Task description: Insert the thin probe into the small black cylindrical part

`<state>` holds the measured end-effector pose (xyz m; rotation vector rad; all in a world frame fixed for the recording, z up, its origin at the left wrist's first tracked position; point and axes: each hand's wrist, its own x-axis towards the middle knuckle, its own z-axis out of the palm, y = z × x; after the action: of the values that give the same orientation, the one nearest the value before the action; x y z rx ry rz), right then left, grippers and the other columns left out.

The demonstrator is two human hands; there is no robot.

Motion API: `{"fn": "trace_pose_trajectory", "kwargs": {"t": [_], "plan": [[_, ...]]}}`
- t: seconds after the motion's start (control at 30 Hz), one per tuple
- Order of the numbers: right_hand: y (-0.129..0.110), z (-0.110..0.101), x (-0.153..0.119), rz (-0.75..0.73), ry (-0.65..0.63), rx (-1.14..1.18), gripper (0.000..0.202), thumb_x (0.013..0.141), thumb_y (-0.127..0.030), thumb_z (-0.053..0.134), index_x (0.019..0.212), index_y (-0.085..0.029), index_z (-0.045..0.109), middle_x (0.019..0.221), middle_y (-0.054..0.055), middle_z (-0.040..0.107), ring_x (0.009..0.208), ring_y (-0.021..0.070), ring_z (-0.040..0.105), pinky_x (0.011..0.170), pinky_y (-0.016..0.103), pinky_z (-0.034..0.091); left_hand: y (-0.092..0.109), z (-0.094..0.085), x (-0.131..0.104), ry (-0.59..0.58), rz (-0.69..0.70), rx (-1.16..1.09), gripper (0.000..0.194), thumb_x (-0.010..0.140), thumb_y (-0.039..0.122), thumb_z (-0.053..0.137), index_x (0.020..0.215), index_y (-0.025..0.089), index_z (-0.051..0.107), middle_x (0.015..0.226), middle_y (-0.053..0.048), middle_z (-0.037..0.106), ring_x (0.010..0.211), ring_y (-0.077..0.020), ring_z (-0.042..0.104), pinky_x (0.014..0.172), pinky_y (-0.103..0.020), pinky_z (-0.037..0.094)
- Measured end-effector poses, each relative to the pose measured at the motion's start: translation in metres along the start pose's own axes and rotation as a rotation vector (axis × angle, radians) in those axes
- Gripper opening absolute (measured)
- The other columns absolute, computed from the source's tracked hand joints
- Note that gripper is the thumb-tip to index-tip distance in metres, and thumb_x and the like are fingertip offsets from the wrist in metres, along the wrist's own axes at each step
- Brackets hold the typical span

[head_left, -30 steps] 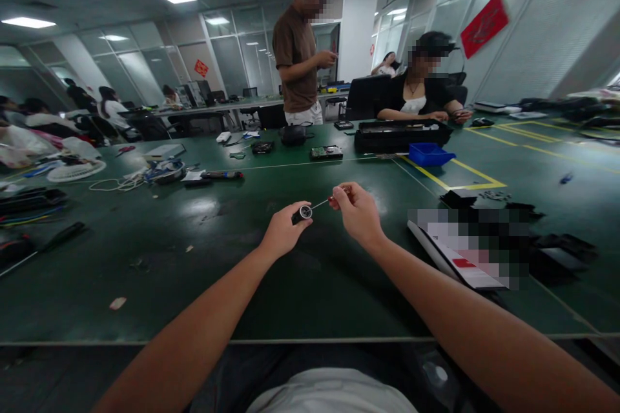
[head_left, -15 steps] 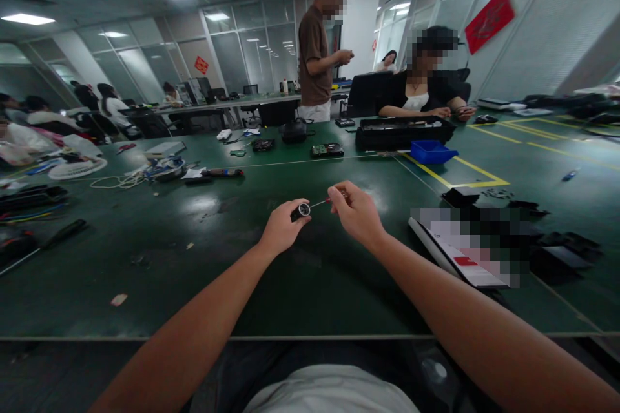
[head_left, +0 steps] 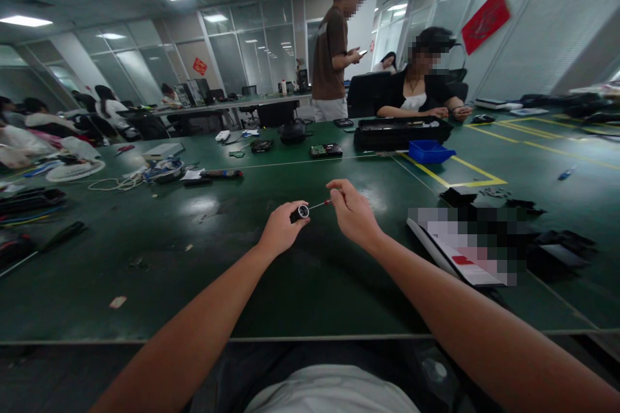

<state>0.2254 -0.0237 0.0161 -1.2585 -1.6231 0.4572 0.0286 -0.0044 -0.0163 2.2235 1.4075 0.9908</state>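
Fingers wrapped round it, my left hand [head_left: 281, 228] grips a small black cylinder [head_left: 302, 211] whose round, silver-rimmed end faces right. A thin metal shaft with a red part, a small screwdriver [head_left: 326, 202], reaches from that end to my right hand [head_left: 354, 211]. The fingers of my right hand are bent close around the red part, with the index finger raised above it. Both hands are over the middle of the green table [head_left: 310, 284]. The contact between shaft tip and cylinder is too small to make out.
On the right are a white box [head_left: 450, 251], black parts [head_left: 557, 248] and a blue bin [head_left: 429, 151]. Circuit boards [head_left: 326, 150] and a long black tray [head_left: 402, 133] lie farther back. Cables and a screwdriver [head_left: 62, 235] are left. A person [head_left: 416, 93] sits opposite.
The fingers of my right hand have loosened and shifted slightly around the red part. My left hand has barely moved. The standing person has shifted right, and a phone now shows in their hands.
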Motion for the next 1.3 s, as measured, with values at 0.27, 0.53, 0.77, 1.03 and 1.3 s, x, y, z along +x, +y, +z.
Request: {"fn": "trace_pose_trajectory", "kwargs": {"t": [0.27, 0.53, 0.77, 1.03, 1.3], "plan": [[0.013, 0.013, 0.007, 0.372, 0.07, 0.667, 0.021, 0.091, -0.041, 0.054, 0.084, -0.021, 0.058, 0.076, 0.003, 0.063, 0.066, 0.0167, 0.061, 0.071, 0.035, 0.053, 0.002, -0.004, 0.001, 0.049, 0.047, -0.018, 0.037, 0.087, 0.021, 0.068, 0.124, 0.023, 0.066, 0.122, -0.006, 0.069, 0.114, -0.0237, 0.062, 0.101, -0.04, 0.046], [0.017, 0.014, 0.01, 0.449, 0.203, 0.648, 0.02, 0.094, -0.035, 0.05, 0.08, -0.022, 0.056, 0.068, 0.0, 0.057, 0.058, 0.014, 0.054, 0.056, 0.029, 0.049, 0.004, -0.004, 0.004, 0.031, 0.108, 0.079, 0.038, 0.086, 0.018, 0.071, 0.123, 0.024, 0.067, 0.114, -0.007, 0.071, 0.108, -0.025, 0.063, 0.098, -0.043, 0.045], [0.011, 0.012, 0.004, 0.202, 0.148, 0.318, 0.024, 0.094, -0.044, 0.047, 0.088, -0.022, 0.056, 0.071, 0.001, 0.064, 0.061, 0.0161, 0.059, 0.061, 0.032, 0.048, 0.006, -0.005, 0.003, 0.027, 0.106, 0.118, 0.04, 0.083, 0.017, 0.074, 0.123, 0.024, 0.068, 0.117, -0.006, 0.071, 0.109, -0.0256, 0.063, 0.099, -0.044, 0.044], [0.007, 0.009, 0.003, 0.161, 0.1, 0.253, 0.023, 0.094, -0.043, 0.046, 0.09, -0.022, 0.055, 0.075, 0.002, 0.066, 0.066, 0.0172, 0.062, 0.066, 0.033, 0.05, 0.004, -0.005, 0.004, 0.017, 0.076, 0.115, 0.039, 0.085, 0.017, 0.072, 0.123, 0.023, 0.068, 0.119, -0.007, 0.07, 0.111, -0.025, 0.062, 0.1, -0.043, 0.044], [0.002, 0.009, 0.0, 0.166, 0.125, 0.301, 0.024, 0.095, -0.045, 0.048, 0.092, -0.023, 0.055, 0.079, 0.003, 0.068, 0.068, 0.0171, 0.063, 0.067, 0.033, 0.05, 0.001, -0.003, 0.004, 0.028, 0.013, 0.053, 0.038, 0.086, 0.022, 0.071, 0.123, 0.023, 0.067, 0.12, -0.006, 0.071, 0.11, -0.025, 0.063, 0.101, -0.042, 0.045]]}}
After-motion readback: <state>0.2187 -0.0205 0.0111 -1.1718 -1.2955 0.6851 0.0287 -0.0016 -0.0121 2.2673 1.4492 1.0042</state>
